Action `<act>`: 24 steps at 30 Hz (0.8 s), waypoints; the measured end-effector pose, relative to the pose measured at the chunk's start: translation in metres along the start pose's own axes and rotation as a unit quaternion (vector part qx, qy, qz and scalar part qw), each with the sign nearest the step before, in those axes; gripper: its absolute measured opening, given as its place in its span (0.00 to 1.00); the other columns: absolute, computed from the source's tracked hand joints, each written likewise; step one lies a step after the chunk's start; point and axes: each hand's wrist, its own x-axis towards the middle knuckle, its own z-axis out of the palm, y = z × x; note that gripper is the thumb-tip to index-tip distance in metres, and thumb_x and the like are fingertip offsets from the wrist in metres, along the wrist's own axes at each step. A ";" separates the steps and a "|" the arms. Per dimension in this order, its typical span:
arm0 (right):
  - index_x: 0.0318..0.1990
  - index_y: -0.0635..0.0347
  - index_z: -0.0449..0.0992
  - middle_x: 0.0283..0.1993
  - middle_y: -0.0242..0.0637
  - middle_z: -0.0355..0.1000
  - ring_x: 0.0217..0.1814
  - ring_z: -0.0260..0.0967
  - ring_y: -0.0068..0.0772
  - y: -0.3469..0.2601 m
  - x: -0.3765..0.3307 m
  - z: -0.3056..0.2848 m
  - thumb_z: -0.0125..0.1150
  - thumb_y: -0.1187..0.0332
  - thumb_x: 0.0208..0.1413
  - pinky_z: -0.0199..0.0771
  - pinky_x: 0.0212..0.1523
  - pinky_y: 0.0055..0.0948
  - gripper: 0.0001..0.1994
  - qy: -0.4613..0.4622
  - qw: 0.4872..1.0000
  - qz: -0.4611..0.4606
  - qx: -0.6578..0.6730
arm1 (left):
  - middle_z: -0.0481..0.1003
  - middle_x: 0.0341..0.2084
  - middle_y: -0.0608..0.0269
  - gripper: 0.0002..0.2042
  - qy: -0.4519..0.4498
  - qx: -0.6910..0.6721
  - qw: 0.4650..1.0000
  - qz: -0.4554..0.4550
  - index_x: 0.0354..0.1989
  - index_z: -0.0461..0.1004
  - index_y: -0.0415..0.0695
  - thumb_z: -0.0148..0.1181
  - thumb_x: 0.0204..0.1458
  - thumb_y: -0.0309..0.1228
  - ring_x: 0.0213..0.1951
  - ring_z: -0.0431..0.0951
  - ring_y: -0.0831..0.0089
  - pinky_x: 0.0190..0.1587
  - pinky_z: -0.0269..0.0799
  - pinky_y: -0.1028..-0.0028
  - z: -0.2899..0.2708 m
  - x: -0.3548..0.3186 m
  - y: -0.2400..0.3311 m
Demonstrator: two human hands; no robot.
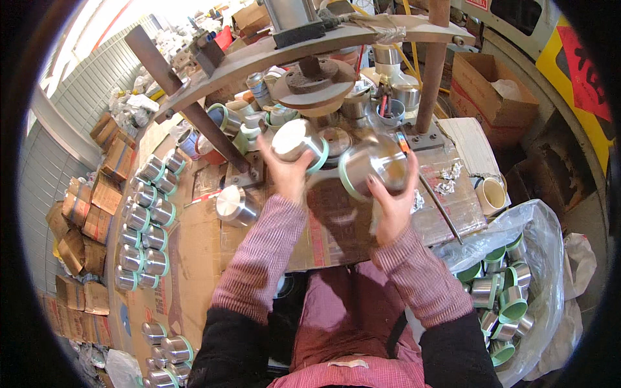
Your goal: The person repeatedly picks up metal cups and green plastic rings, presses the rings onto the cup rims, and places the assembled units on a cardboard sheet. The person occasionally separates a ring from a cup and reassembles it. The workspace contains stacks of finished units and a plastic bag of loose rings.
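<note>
The left hand (284, 176) has a metal cup (295, 143) between its thumb and spread fingers. The right hand (393, 205) is opened wide around a second cup (367, 169), thumb on the near side, fingers on the far right side; this cup is blurred. A third cup (237, 205) stands to the left of the left wrist. Ahead of both hands' fingers hangs a round plate (314, 90). I judge the cups light, stiff and rather slippery, the green rim perhaps softer. It seems best to hold them around the smooth wall.

Downward fisheye view, head height
</note>
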 end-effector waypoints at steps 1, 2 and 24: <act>0.77 0.60 0.48 0.71 0.45 0.57 0.71 0.60 0.41 -0.015 -0.015 -0.015 0.74 0.79 0.46 0.64 0.70 0.39 0.51 0.017 0.998 0.002 -0.069 | 0.59 0.67 0.46 0.64 -0.020 0.034 0.999 0.013 0.79 0.33 0.50 0.78 0.38 0.21 0.64 0.67 0.56 0.69 0.63 0.61 0.016 0.010 -0.010; 0.76 0.60 0.49 0.72 0.44 0.57 0.71 0.59 0.41 -0.028 -0.031 -0.029 0.75 0.78 0.43 0.63 0.71 0.39 0.52 0.033 0.994 -0.014 -0.099 | 0.60 0.67 0.47 0.65 -0.059 0.034 0.997 0.020 0.79 0.31 0.50 0.79 0.38 0.22 0.65 0.66 0.56 0.69 0.63 0.61 0.031 0.014 -0.020; 0.52 0.57 0.79 0.73 0.45 0.62 0.75 0.56 0.55 -0.196 -0.215 -0.352 0.65 0.73 0.49 0.57 0.71 0.53 0.19 0.157 0.551 -0.067 -0.817 | 0.67 0.62 0.51 0.24 -0.194 0.143 0.967 0.081 0.59 0.73 0.37 0.65 0.54 0.34 0.66 0.64 0.58 0.70 0.55 0.61 -0.072 -0.218 0.079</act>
